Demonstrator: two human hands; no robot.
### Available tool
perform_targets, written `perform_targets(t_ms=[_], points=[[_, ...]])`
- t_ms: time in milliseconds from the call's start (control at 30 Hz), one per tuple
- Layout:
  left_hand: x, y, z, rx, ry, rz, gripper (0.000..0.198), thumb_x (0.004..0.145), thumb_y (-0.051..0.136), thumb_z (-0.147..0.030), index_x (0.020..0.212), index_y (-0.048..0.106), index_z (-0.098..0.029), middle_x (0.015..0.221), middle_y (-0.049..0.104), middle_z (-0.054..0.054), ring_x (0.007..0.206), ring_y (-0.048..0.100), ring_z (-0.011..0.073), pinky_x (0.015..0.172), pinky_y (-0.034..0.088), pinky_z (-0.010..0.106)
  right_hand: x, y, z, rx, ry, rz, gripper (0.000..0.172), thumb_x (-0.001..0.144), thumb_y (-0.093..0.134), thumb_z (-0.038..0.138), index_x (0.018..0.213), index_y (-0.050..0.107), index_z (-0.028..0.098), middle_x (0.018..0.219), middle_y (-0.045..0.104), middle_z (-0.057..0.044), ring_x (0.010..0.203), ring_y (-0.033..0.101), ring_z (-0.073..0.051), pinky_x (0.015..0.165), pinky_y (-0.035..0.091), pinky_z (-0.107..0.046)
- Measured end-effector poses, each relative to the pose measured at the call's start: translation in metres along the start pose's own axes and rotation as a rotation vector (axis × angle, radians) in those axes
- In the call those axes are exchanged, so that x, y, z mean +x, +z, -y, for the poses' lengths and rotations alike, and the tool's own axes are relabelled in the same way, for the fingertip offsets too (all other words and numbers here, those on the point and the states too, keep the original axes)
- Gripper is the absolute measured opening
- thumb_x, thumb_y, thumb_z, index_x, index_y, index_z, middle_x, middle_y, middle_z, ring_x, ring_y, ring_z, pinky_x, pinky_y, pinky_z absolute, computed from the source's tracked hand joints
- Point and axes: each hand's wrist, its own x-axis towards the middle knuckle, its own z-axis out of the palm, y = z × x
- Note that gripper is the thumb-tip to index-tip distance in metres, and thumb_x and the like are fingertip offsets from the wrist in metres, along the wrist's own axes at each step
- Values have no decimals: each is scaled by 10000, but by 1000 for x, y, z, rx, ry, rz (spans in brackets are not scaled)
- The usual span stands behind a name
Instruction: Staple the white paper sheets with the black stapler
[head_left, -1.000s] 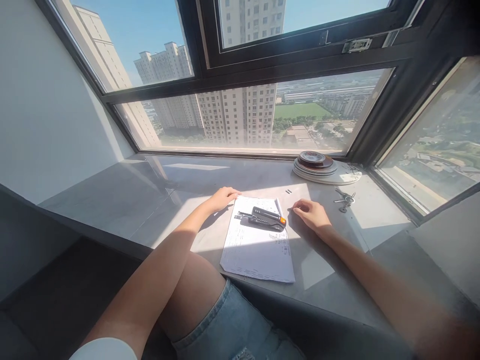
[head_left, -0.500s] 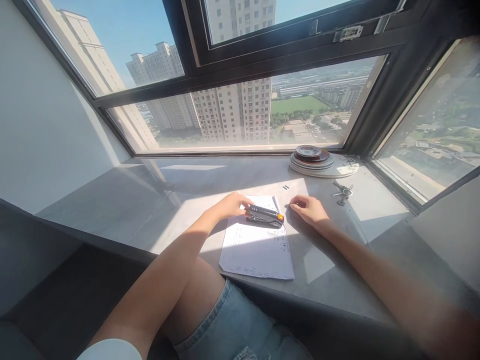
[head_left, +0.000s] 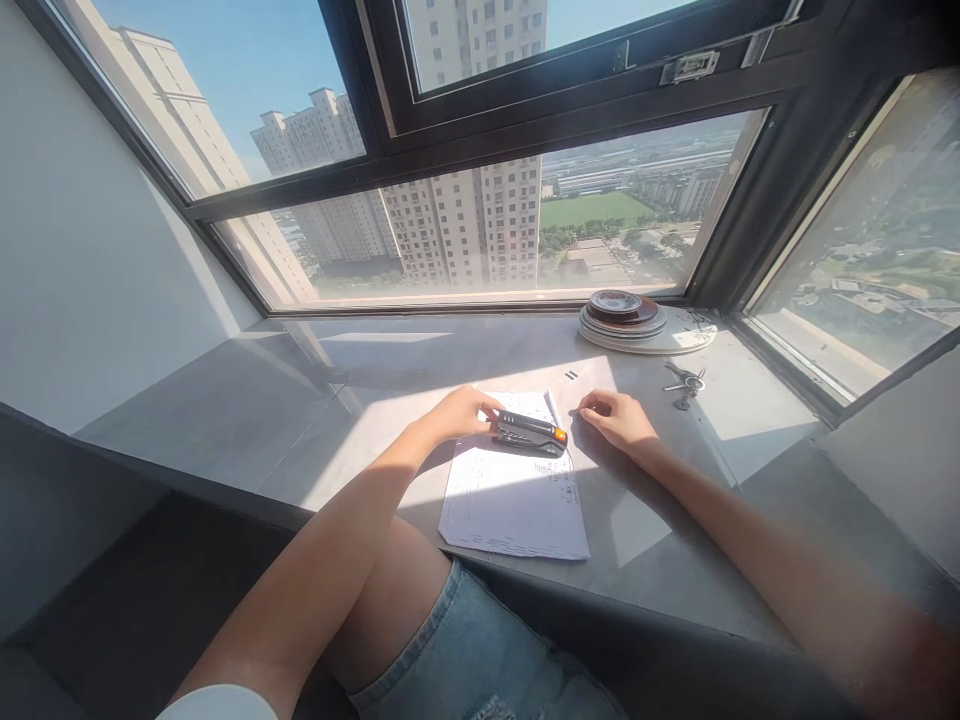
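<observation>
On papers (head_left: 510, 510), stapler (head_left: 529, 432) crosswise, orange end (head_left: 561, 436) rightward.

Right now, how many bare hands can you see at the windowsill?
2. The left hand touches one end of the black-and-orange stapler, above the white rectangular paper; the right hand rests, loosely curled, on the pale grey sill beside the paper. No others show.

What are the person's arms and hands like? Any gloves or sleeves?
The left hand and right hand are bare, without gloves. A plain white sleeve shows high on the left arm; below it, the arm is bare. The right arm blurs toward the corner, and no sleeve shows there.
</observation>
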Motion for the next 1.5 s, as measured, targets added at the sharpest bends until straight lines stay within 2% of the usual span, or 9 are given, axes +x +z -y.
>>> perform_targets(t_ms=[233,667,833,933,1033,1133,1267,1367,1500], points=[[-1,0,3,15,-45,23,181,790,765,-171,922,881,-212,911,826,35,957,760,230,784,495,290,-2,-2,4,-11,-14,-3,183,807,595,336,797,752,242,905,802,-27,869,711,-237,817,500,-350],[-3,-1,-2,34,-92,73,232,790,735,-167,962,886,-208,925,816,30,916,737,215,750,473,277,0,0,-3,-1,-43,-1,197,803,600,355,820,761,243,917,814,-34,875,722,-245,826,515,-359],[-12,-21,15,47,-176,85,315,743,831,-217,1054,881,-214,984,828,51,854,730,210,746,496,292,-2,0,-1,11,-29,12,192,799,594,351,812,753,242,912,803,-34,879,719,-247,828,522,-364],[-21,-33,28,14,-201,83,255,777,813,-241,1018,883,-195,944,830,70,825,734,213,760,513,309,-6,1,4,38,-52,-83,183,815,598,357,822,734,235,907,788,-47,835,705,-242,820,538,-375],[-26,-35,35,9,-204,87,186,802,752,-223,940,875,-196,908,825,57,832,732,205,763,498,303,-13,5,15,128,-160,-163,227,909,608,429,885,715,230,953,783,-66,852,705,-241,862,563,-389],[-25,-31,36,41,-208,143,136,833,707,-252,810,829,-196,827,790,32,765,680,180,712,446,292,-21,12,26,233,-280,-13,276,973,621,492,1009,720,237,1058,782,-76,974,727,-252,951,590,-399],[-21,-24,36,36,-209,215,181,860,682,-298,741,761,-187,759,736,20,722,615,173,694,410,288,-27,23,32,223,-305,268,322,1013,595,504,1201,708,268,1205,772,-79,1123,732,-277,1019,596,-432],[-16,-17,29,-4,-197,228,177,886,643,-288,776,737,-186,791,742,28,756,634,187,729,432,294,-29,28,31,110,-316,342,346,1073,481,506,1242,712,313,1238,778,-60,1183,721,-298,1038,571,-456],[-5,1,16,-34,-169,199,165,897,603,-239,768,692,-185,796,722,31,769,634,195,751,454,307,-32,29,31,45,-324,359,362,1092,423,501,1248,699,327,1180,785,-57,1118,730,-294,986,562,-422]])
